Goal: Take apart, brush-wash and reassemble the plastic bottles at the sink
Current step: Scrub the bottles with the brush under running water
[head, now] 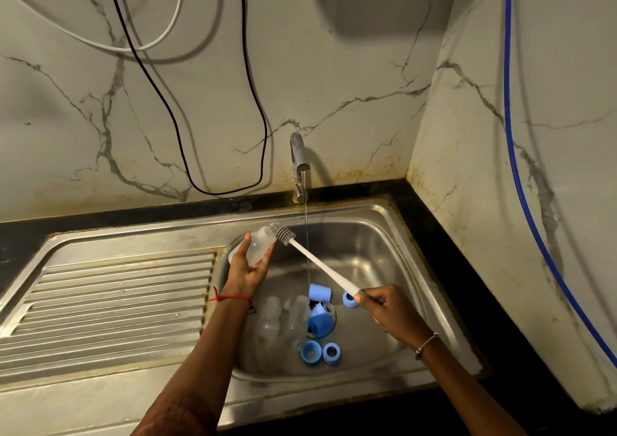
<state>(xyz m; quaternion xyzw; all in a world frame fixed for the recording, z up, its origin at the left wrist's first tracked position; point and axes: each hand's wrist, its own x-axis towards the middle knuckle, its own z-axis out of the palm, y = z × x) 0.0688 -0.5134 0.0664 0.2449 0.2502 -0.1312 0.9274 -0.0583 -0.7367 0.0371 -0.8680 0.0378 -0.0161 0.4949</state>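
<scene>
A: What has the left hand (248,270) got?

B: In the head view it is up over the sink (384,217), thumb and fingers curled round a clear bottle (255,247). The bottle lies tilted, with its mouth up and to the right.

A: And the right hand (387,308)?

B: It pinches the tail end of a white brush (319,263). The grey bristle head sits right at the bottle's mouth. Whether the tip is inside, I can't tell.

A: Is water running?

B: A thin stream (305,222) falls from the tap (298,158), just right of the brush head.

A: And the other parts?

B: They're on the basin floor. Two clear bottles (270,317) lie side by side. Two blue caps (320,292) are by the drain. Two blue rings (311,353) touch on the near side, and a third lies just beside the right hand's fingertips. The ribbed drainboard (110,298) is on the left.
</scene>
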